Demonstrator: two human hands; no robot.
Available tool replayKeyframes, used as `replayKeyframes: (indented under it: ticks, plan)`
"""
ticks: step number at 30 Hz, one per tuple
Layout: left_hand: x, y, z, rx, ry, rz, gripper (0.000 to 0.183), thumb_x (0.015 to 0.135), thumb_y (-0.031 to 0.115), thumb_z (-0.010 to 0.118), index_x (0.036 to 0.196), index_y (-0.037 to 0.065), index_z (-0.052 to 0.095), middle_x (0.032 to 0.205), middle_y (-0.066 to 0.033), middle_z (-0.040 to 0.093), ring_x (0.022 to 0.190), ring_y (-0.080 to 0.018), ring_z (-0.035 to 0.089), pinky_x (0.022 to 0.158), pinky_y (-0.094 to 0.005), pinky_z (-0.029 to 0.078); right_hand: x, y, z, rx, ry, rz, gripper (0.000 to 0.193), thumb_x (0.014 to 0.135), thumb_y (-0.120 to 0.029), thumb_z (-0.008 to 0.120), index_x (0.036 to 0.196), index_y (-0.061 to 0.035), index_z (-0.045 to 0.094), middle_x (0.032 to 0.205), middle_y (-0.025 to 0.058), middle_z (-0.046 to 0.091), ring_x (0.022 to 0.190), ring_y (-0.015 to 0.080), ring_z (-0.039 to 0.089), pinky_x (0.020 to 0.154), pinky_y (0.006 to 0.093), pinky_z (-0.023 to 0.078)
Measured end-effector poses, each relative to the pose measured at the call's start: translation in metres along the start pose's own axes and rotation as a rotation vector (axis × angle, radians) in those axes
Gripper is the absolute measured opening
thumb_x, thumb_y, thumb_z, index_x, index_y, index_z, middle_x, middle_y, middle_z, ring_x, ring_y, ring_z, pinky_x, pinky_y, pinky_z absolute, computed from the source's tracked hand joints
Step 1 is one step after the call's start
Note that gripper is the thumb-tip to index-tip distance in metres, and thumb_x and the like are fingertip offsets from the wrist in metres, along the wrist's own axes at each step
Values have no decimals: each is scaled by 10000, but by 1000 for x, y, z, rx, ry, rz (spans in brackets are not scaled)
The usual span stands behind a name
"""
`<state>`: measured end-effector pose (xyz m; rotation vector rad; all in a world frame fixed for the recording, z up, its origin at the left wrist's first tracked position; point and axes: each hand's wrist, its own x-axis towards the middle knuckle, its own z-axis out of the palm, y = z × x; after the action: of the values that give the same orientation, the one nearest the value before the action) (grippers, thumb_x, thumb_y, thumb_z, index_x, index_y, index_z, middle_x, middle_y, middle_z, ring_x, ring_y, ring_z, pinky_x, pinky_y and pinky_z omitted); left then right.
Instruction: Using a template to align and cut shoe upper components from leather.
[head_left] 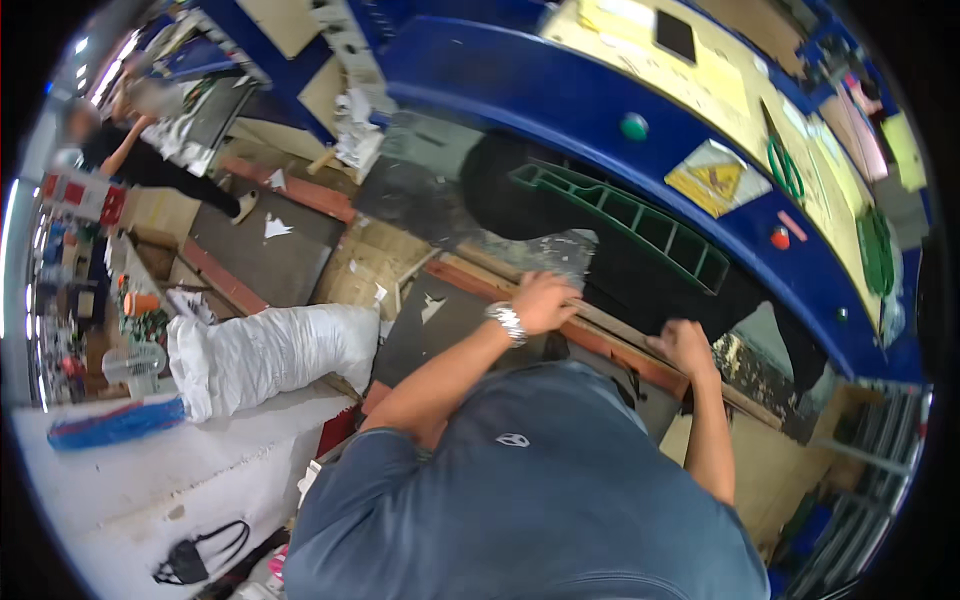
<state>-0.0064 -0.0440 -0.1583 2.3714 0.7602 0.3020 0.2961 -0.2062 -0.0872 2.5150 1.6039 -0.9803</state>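
My left hand (546, 302), with a metal-banded watch on its wrist, is at the near edge of the worktable. Its fingers are bent and close together beside the wooden edge strip (610, 322); whatever may be in them is hidden. To its right, my right hand (686, 350) is curled at the same edge, slightly blurred, with the thumb toward the left. Beyond both hands lies a black sheet of material (640, 268) with an irregular outline. On it rests a green ladder-shaped metal frame (640, 215) with several crossbars, touched by neither hand.
Behind the sheet spans a blue machine beam (560, 95) with a green button (634, 126), a red button (780, 237) and a yellow warning sign (715, 178). At left are a stuffed white sack (275, 355) and a dark board (265, 240). Another person (150, 155) stands far left.
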Motion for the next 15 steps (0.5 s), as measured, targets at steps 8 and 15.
replayKeyframes:
  ticks: [8, 15]
  plan:
    - [15, -78, -87, 32, 450, -232, 635, 746, 190, 931, 1305, 52, 662, 1219, -149, 658, 1118, -398, 599, 993, -467, 512, 71, -59, 12, -198, 507, -631, 307, 831, -267, 852, 1000, -66, 693, 1020, 92, 641, 1003, 307, 609, 882, 423, 457]
    - [-32, -114, -72, -170, 224, -387, 553, 743, 300, 949, 1169, 31, 722, 1095, -115, 706, 1033, -321, 666, 891, -436, 532, 59, -50, 37, -77, 398, -800, 294, 911, -213, 798, 787, -70, 573, 817, 126, 591, 725, 353, 631, 650, 462, 517]
